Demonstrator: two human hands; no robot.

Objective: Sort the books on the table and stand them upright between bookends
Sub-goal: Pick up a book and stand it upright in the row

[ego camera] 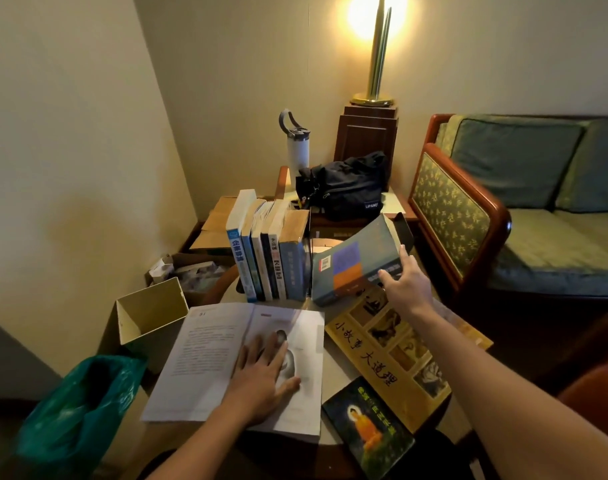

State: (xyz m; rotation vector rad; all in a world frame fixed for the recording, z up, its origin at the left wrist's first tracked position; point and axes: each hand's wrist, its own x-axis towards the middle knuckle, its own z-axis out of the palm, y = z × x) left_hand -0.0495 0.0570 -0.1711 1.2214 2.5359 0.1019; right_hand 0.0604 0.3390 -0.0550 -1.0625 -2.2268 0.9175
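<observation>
While gripped, thick book [351,268] aslant, top rightward.

The thick grey-blue book [354,261] gripped by the right hand [404,289] has a matt paper cover; the yellow book [392,355] just below the grip looks faintly glossy. Beyond the grip sit a black cloth bag [344,188] and a polished brass lamp [377,64].

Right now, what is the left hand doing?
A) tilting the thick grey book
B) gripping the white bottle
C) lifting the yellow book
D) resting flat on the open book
D: the left hand lies with straight fingers on the right page of the open book, while the right hand is the one gripping the tilted thick grey book.
</observation>
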